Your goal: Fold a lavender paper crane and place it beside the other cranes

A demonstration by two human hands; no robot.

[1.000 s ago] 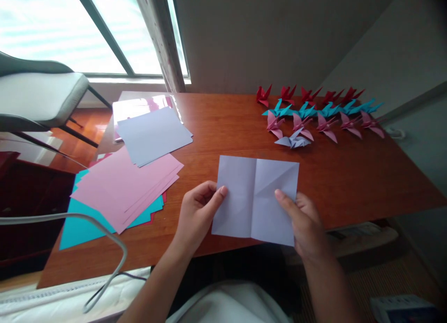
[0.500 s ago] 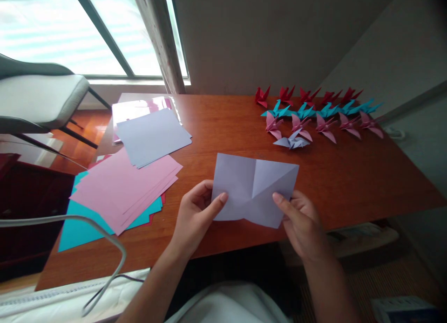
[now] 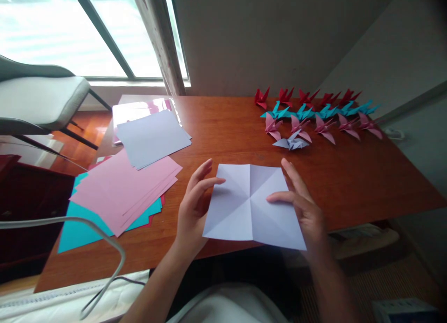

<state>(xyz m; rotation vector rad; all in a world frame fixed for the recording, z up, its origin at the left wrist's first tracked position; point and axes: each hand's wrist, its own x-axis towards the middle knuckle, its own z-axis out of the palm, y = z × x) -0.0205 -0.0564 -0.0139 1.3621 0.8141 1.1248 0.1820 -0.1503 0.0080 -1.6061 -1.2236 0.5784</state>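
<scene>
A lavender paper square (image 3: 251,206) with crossing creases lies between my hands at the near edge of the wooden table (image 3: 226,132). My left hand (image 3: 193,202) grips its left edge, thumb on top and fingers extended beside it. My right hand (image 3: 300,204) grips its right side, thumb pressed on the sheet and fingers stretched along its right edge. The sheet's near side overhangs the table edge.
Stacks of lavender (image 3: 152,136), pink (image 3: 125,188) and teal (image 3: 78,230) sheets lie at the left. Rows of red, teal and pink folded cranes (image 3: 317,113) and one lavender crane (image 3: 291,142) stand at the back right. A grey chair (image 3: 38,99) stands by the window.
The sheet was bent and half folded while held up in both hands; now it is spread open, showing all its creases, and both hands have shifted to its sides with fingers extended.
</scene>
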